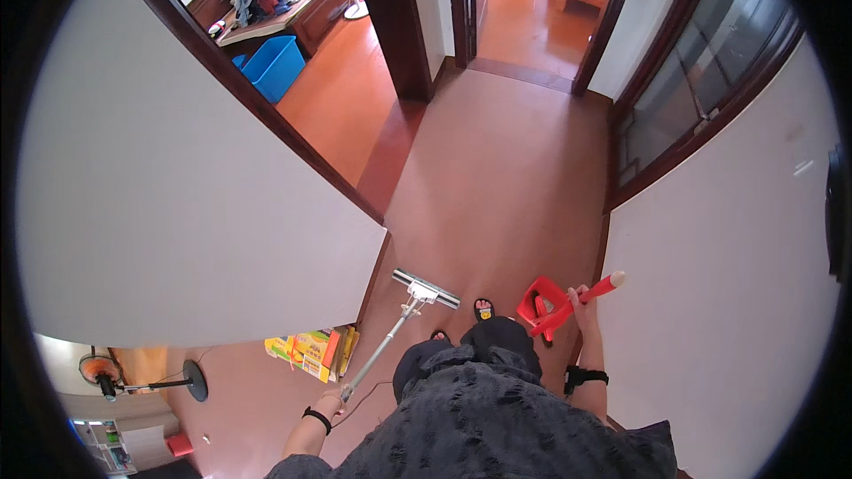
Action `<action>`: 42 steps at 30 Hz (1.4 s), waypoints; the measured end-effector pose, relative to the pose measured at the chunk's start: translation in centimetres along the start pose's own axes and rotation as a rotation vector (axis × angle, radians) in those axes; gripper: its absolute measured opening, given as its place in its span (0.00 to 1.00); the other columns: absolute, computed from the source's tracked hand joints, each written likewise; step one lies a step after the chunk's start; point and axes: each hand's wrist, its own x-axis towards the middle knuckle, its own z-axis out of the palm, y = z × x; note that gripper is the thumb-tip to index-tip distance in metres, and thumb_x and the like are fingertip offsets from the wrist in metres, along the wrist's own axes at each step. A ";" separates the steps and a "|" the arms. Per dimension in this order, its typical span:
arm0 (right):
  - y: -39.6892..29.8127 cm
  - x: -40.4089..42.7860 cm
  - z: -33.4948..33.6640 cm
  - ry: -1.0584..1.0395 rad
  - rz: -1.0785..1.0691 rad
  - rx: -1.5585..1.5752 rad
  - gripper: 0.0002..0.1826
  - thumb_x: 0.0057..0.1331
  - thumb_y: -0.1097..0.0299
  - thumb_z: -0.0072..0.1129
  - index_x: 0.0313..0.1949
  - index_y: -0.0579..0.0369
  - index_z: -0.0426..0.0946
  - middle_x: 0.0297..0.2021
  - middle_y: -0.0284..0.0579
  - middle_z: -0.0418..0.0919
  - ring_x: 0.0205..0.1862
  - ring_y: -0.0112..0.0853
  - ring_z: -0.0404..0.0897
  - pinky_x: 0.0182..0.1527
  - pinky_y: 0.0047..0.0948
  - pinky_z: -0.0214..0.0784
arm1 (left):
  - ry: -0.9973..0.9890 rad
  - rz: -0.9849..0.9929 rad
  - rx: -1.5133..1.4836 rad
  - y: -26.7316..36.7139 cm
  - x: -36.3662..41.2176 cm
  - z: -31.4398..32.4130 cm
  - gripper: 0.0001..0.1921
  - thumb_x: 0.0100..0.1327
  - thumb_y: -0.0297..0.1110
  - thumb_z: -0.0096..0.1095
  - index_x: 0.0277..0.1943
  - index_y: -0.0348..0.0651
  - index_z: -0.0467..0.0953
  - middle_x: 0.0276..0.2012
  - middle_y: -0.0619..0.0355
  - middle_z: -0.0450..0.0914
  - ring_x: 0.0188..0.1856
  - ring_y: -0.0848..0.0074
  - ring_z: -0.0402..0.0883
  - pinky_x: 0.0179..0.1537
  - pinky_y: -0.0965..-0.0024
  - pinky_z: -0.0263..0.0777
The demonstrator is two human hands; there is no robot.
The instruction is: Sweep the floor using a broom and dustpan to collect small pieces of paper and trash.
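Note:
My left hand point(331, 404) is closed around the metal handle of a sponge mop point(426, 293), whose wide head is at the hallway floor ahead of my left foot. In my right hand point(583, 309) is a red handle point(601, 287) with a pale end cap. Below that hand hangs or stands a red plastic dustpan point(540, 299); I cannot tell whether it touches the floor. A small red and dark part, perhaps a brush, shows inside it. My feet in black slide sandals point(484, 309) stand between the two tools.
Flattened cardboard boxes point(319, 352) lean at the left wall corner. Behind them stands a pedestal fan point(193, 379) with a cord on the floor. Dark-framed doorways open ahead; a blue plastic bin point(274, 70) sits beside a bed point(319, 13) piled with clothes. Glazed doors point(705, 73) line the right.

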 end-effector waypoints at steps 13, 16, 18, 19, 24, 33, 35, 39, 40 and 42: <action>0.3 0.4 0.4 0.040 0.000 0.002 0.13 0.59 0.72 0.52 0.19 0.58 0.62 0.16 0.34 0.66 0.22 0.20 0.65 0.25 0.21 0.58 | -0.025 -0.059 0.211 -0.7 2.0 1.1 0.18 0.42 0.27 0.63 0.41 0.41 0.74 0.36 0.54 0.79 0.36 0.72 0.79 0.36 0.70 0.74; 0.5 0.6 0.2 0.046 -0.014 0.004 0.13 0.59 0.71 0.51 0.19 0.58 0.63 0.16 0.34 0.66 0.22 0.20 0.65 0.25 0.21 0.58 | -0.011 -0.056 0.178 -0.5 1.6 1.0 0.18 0.42 0.27 0.64 0.40 0.41 0.75 0.36 0.54 0.79 0.36 0.72 0.79 0.37 0.70 0.74; 0.7 0.5 0.1 0.057 0.006 -0.025 0.13 0.59 0.71 0.52 0.19 0.57 0.63 0.16 0.34 0.66 0.22 0.20 0.65 0.25 0.22 0.58 | -0.002 -0.049 0.137 -0.4 1.3 1.0 0.18 0.42 0.27 0.63 0.40 0.41 0.75 0.37 0.54 0.78 0.36 0.72 0.79 0.36 0.69 0.74; 0.8 0.3 0.1 0.055 0.009 -0.026 0.13 0.59 0.71 0.52 0.19 0.57 0.63 0.16 0.34 0.66 0.22 0.20 0.65 0.25 0.22 0.58 | 0.004 -0.052 0.092 -0.3 0.9 0.8 0.18 0.42 0.27 0.63 0.40 0.41 0.75 0.37 0.54 0.78 0.35 0.72 0.79 0.36 0.69 0.74; 0.6 1.2 0.0 0.010 0.016 0.004 0.12 0.60 0.70 0.50 0.20 0.57 0.62 0.18 0.36 0.69 0.23 0.22 0.69 0.28 0.22 0.62 | -0.092 -0.108 0.057 -0.4 2.3 0.6 0.18 0.43 0.25 0.63 0.42 0.42 0.74 0.37 0.55 0.78 0.34 0.73 0.80 0.34 0.69 0.74; 0.4 0.7 0.0 0.006 -0.006 -0.001 0.12 0.61 0.69 0.50 0.20 0.56 0.62 0.17 0.35 0.68 0.22 0.22 0.67 0.27 0.22 0.60 | 0.004 -0.048 0.002 -1.2 2.2 1.7 0.20 0.44 0.27 0.62 0.43 0.38 0.70 0.33 0.53 0.78 0.28 0.73 0.80 0.29 0.71 0.74; 0.3 0.7 -0.1 0.000 -0.003 -0.006 0.13 0.61 0.69 0.50 0.20 0.56 0.62 0.18 0.35 0.68 0.23 0.21 0.67 0.27 0.21 0.60 | 0.031 -0.082 -0.005 -1.2 2.4 1.9 0.18 0.45 0.26 0.61 0.43 0.37 0.70 0.33 0.53 0.78 0.29 0.73 0.80 0.29 0.71 0.75; 0.1 0.5 -0.2 -0.003 0.021 0.018 0.13 0.61 0.68 0.50 0.20 0.56 0.62 0.18 0.35 0.68 0.23 0.21 0.66 0.28 0.21 0.59 | -0.001 -0.138 -0.060 -0.9 2.3 2.0 0.24 0.44 0.24 0.62 0.49 0.44 0.69 0.37 0.53 0.78 0.36 0.70 0.80 0.34 0.68 0.75; 0.1 0.3 -0.2 -0.004 0.024 0.019 0.13 0.61 0.68 0.50 0.20 0.56 0.62 0.18 0.35 0.68 0.23 0.21 0.66 0.28 0.21 0.59 | 0.004 -0.126 -0.029 -1.4 2.9 2.5 0.23 0.45 0.24 0.62 0.47 0.43 0.70 0.37 0.53 0.78 0.36 0.71 0.80 0.33 0.68 0.75; 0.1 0.8 -0.3 0.006 0.026 0.003 0.13 0.61 0.68 0.50 0.21 0.56 0.62 0.19 0.35 0.68 0.24 0.22 0.66 0.28 0.21 0.59 | 0.012 -0.108 0.002 -1.0 3.0 2.0 0.21 0.45 0.23 0.61 0.46 0.42 0.71 0.37 0.53 0.78 0.36 0.71 0.80 0.33 0.69 0.75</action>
